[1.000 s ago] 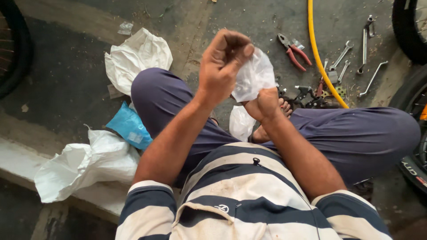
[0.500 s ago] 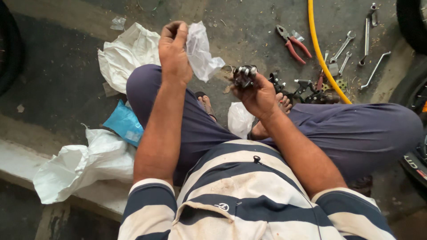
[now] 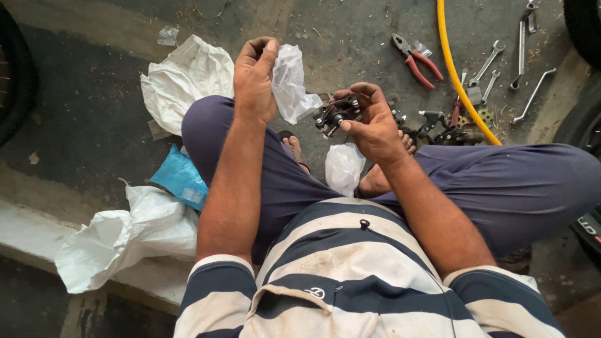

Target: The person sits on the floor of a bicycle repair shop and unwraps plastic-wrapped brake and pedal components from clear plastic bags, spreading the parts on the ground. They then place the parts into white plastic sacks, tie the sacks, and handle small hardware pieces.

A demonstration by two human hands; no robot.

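Left hand [image 3: 253, 78]: raised above the left knee, fingers curled shut, thumb and fingertips pinching the top of a crumpled clear plastic bag [image 3: 289, 81]; bag hangs loose to the right of the palm, apparently empty.
Right hand [image 3: 370, 122]: just right of the bag, half closed, fingers cupped round a small black metal brake part [image 3: 335, 114] with silvery bolt heads; thumb pressed along its near side; part protrudes to the left of the fingers, close to the bag's lower corner but not visibly touching it.
Step in hand, as judged: separating part from wrapping. Best done with a firm grip across the body of the part, not on its loose arms or bolts; bag kept clear of the projecting ends to avoid snagging; both held over the lap, so that any dropped small piece lands on cloth and not among the grit.
Floor, concrete, dusty [image 3: 94, 125]:
- white sack [image 3: 184, 78], beyond the left knee.
- blue packet [image 3: 181, 178], beside the left thigh.
- second white sack [image 3: 125, 235], on the pale kerb at the near left edge.
- small white bag [image 3: 344, 166], between the legs.
- red-handled pliers [image 3: 416, 59], far right area.
- yellow hose [image 3: 460, 81], running diagonally beside the pliers.
- spanners [image 3: 501, 69], beyond the hose.
- further black brake parts [image 3: 441, 128], near the right foot.
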